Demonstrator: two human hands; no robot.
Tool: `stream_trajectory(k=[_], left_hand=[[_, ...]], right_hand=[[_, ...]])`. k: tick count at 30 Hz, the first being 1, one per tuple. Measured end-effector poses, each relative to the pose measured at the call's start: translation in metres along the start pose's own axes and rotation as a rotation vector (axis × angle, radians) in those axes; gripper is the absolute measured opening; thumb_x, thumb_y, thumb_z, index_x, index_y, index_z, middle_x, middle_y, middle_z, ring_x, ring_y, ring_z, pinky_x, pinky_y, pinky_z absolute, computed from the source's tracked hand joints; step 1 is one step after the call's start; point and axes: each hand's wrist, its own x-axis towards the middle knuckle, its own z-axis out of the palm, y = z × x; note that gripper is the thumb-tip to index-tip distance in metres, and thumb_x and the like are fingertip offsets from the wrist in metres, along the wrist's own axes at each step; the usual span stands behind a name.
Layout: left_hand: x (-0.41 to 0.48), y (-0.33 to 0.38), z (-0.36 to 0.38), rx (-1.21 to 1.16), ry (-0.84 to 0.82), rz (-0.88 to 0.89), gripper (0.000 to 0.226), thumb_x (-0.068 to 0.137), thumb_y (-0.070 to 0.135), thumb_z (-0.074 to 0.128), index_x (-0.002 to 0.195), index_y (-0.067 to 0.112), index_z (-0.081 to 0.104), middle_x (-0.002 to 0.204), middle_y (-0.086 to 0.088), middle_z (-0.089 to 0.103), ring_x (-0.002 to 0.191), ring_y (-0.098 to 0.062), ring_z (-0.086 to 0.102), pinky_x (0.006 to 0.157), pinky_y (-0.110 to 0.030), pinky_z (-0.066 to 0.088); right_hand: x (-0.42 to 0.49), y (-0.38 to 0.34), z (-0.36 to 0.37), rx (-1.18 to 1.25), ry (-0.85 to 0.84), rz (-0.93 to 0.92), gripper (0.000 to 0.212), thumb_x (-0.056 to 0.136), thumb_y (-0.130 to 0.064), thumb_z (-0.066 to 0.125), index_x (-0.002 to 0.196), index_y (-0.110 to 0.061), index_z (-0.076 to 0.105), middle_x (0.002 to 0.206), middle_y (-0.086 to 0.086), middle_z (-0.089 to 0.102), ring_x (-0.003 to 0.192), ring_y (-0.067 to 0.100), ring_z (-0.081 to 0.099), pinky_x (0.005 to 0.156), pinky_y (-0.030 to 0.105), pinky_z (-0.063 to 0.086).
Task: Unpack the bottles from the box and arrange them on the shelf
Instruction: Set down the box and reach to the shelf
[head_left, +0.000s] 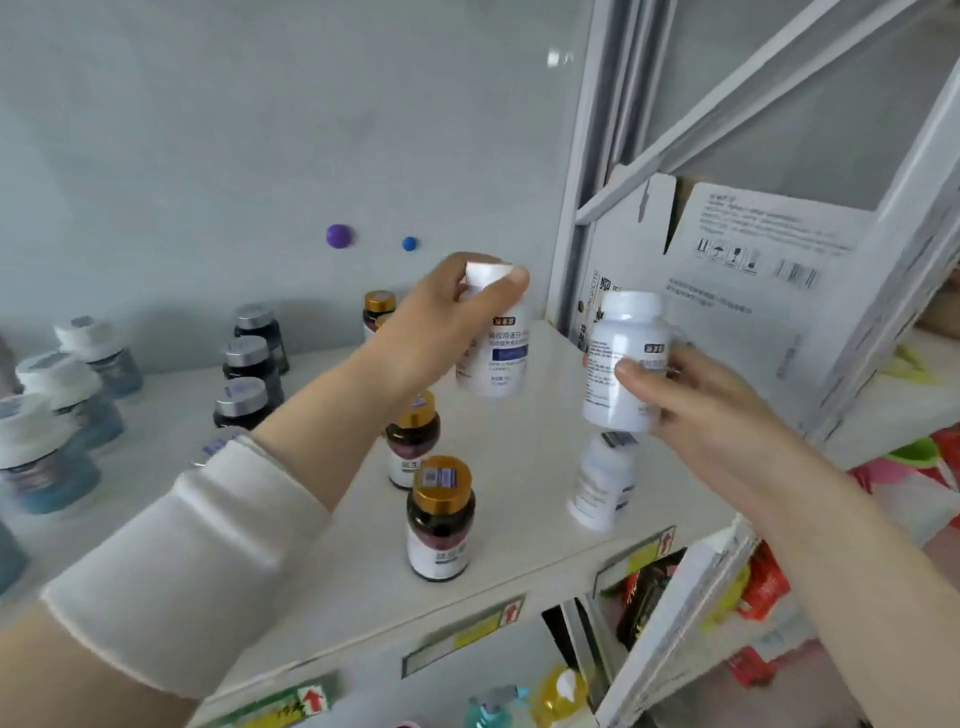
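Observation:
My left hand (441, 322) grips a white bottle (498, 358) by its cap and shoulder, held above the white shelf (519, 457). My right hand (691, 395) holds a second white bottle (623, 364) by its side, a little above a third white bottle (602, 483) that stands on the shelf. A white cardboard box (753, 291) with printed marks sits to the right, behind a shelf post. A row of brown bottles with gold caps (440, 519) runs back under my left forearm.
Dark bottles with silver caps (249, 379) and blue bottles with white caps (57, 415) stand in rows at the left. White shelf posts and braces (587, 182) rise at the right. Packets and spray bottles (519, 701) lie on the lower levels.

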Motion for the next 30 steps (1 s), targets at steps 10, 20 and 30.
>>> stream_trajectory(k=[10, 20, 30], left_hand=[[0.142, -0.053, 0.015, 0.184, 0.090, -0.219, 0.026, 0.086, 0.041, 0.061, 0.107, 0.030, 0.052, 0.099, 0.002, 0.061, 0.093, -0.017, 0.062, 0.087, -0.031, 0.050], [0.229, -0.114, 0.020, 0.496, -0.048, -0.244, 0.039, 0.082, 0.030, 0.069, 0.115, 0.014, 0.056, 0.106, 0.002, 0.054, 0.093, -0.014, 0.050, 0.066, -0.022, 0.038], [0.256, -0.139, 0.023, 0.535, -0.052, -0.267, 0.040, 0.080, 0.026, 0.070, 0.115, 0.013, 0.054, 0.103, 0.002, 0.053, 0.092, -0.016, 0.050, 0.077, -0.026, 0.038]], right_hand=[[0.137, 0.049, -0.025, -0.142, -0.144, 0.071, 0.039, 0.071, -0.012, 0.076, 0.100, -0.024, 0.054, 0.110, 0.004, 0.065, 0.106, 0.023, 0.062, 0.100, 0.043, 0.046], [0.211, 0.097, -0.012, -0.298, -0.170, 0.087, 0.049, 0.070, -0.009, 0.079, 0.110, -0.020, 0.052, 0.096, -0.011, 0.061, 0.082, 0.001, 0.059, 0.059, 0.006, 0.046], [0.237, 0.122, 0.000, -0.385, -0.138, 0.068, 0.053, 0.069, -0.011, 0.080, 0.106, -0.024, 0.045, 0.094, -0.016, 0.054, 0.094, 0.011, 0.058, 0.074, 0.019, 0.045]])
